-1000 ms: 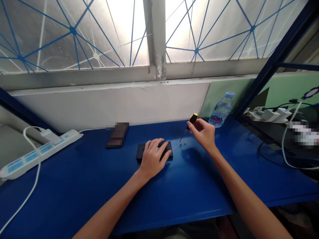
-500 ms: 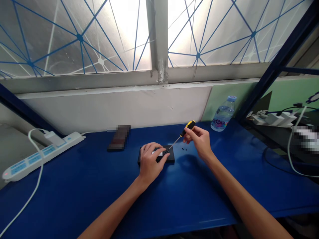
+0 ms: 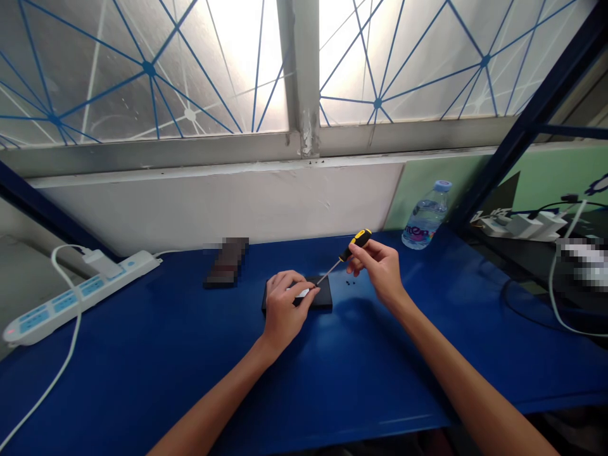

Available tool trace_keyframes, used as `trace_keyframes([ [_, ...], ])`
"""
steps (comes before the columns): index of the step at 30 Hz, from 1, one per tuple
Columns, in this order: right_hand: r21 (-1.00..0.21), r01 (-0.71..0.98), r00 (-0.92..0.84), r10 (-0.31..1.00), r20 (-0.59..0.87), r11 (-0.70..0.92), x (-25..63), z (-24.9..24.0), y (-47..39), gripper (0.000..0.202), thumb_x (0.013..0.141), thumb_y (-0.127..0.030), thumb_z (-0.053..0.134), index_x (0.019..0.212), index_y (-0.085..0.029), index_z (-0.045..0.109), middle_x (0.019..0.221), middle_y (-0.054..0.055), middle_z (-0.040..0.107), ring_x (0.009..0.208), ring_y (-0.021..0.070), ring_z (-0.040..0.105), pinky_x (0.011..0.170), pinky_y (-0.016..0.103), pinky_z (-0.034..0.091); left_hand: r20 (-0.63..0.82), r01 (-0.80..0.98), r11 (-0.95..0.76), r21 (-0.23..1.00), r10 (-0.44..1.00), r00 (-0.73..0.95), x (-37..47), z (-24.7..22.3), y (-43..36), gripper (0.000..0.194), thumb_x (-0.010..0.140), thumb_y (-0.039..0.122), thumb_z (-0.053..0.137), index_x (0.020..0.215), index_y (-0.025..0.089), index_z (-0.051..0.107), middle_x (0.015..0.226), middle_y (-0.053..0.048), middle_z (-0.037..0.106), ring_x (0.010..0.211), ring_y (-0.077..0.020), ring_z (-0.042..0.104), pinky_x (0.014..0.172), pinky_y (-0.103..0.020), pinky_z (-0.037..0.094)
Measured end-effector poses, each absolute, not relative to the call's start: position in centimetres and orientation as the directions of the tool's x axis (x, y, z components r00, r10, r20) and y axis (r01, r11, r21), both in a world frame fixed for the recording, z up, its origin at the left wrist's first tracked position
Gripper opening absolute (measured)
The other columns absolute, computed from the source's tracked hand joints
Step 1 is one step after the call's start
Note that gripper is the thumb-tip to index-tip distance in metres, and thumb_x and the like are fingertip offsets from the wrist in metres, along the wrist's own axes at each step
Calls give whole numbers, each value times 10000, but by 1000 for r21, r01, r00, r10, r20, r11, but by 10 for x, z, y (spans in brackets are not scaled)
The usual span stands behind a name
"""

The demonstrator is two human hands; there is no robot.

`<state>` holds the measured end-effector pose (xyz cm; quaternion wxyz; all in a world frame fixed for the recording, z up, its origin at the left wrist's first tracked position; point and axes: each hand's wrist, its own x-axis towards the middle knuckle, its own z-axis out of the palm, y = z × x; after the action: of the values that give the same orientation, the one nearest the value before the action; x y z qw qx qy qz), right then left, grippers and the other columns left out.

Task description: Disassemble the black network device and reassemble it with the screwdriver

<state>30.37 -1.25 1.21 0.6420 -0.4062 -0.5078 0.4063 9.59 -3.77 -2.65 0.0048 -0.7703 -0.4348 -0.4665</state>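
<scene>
A flat black rectangular case [image 3: 324,297] with a white patch lies on the blue table. My left hand [image 3: 285,310] rests over its left part. The thumb and forefinger pinch together at the screwdriver's tip; whatever is between them is too small to make out. In my right hand [image 3: 382,269] is a screwdriver [image 3: 354,244] with a black and yellow handle, gripped by the fingers. Its thin metal shaft slants down left to the case. Several tiny dark screws [image 3: 350,283] lie on the table just right of the case.
A dark, blurred-out flat object [image 3: 227,263] lies at the back left. A white power strip [image 3: 85,294] with a plugged cable runs along the left side. Toward the back right stands a water bottle [image 3: 425,216]. The blue table [image 3: 332,386] meets a wall behind.
My left thumb and forefinger, apart before, have closed together at the screwdriver's tip. The screwdriver has shifted slightly left.
</scene>
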Motion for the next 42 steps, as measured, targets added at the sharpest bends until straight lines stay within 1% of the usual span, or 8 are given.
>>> trace_keyframes([
  [7,-935,-96,149,934,325,341,303,14,-14,319,778,-478,766,787,-167,696,679,33,698,482,149,614,431,274,461,710,686,-612,393,676,197,96,-26,-38,158,915,360,688,829,240,744,812,-31,703,882,-235,654,815,-419,472],
  [14,-929,-100,135,930,343,357,303,13,-14,307,784,-464,767,799,-166,693,687,32,699,486,145,616,434,272,468,719,667,-620,412,671,181,96,-26,-38,149,930,289,661,821,231,744,800,-29,699,867,-224,646,798,-406,476],
  [20,-927,-71,114,926,359,368,302,14,-15,319,774,-476,776,776,-170,687,631,20,676,483,150,613,433,271,465,701,685,-600,413,690,182,96,-25,-39,138,919,325,674,850,236,754,811,-31,698,861,-228,650,803,-413,485],
  [25,-925,-68,112,924,366,375,302,13,-15,317,777,-479,773,794,-172,693,646,25,682,488,153,613,431,276,463,712,694,-608,387,675,194,94,-28,-36,100,914,295,687,885,223,751,845,-37,694,880,-228,642,810,-410,479],
  [29,-922,-80,117,922,370,380,302,13,-14,303,786,-462,770,796,-169,691,643,24,677,490,151,614,427,271,450,688,716,-597,362,689,227,90,-31,-33,99,886,310,721,936,229,751,881,-45,688,912,-242,640,819,-414,476],
  [32,-921,-84,115,922,370,380,302,13,-14,297,790,-455,768,799,-168,693,638,21,673,487,148,611,427,268,445,681,712,-602,361,692,240,89,-32,-31,81,904,283,695,923,230,753,876,-45,690,913,-240,642,813,-407,476],
  [36,-921,-88,110,923,369,379,301,13,-15,302,788,-460,766,799,-167,696,645,23,678,487,146,609,429,269,447,691,689,-620,376,683,237,89,-32,-30,103,923,271,664,879,228,747,866,-42,690,899,-229,644,813,-402,480],
  [42,-918,-100,115,921,372,384,301,13,-14,282,797,-433,766,799,-160,694,663,27,685,486,141,612,429,264,445,697,679,-629,379,676,237,89,-31,-30,109,918,250,661,850,214,738,849,-43,687,875,-221,645,804,-386,478],
])
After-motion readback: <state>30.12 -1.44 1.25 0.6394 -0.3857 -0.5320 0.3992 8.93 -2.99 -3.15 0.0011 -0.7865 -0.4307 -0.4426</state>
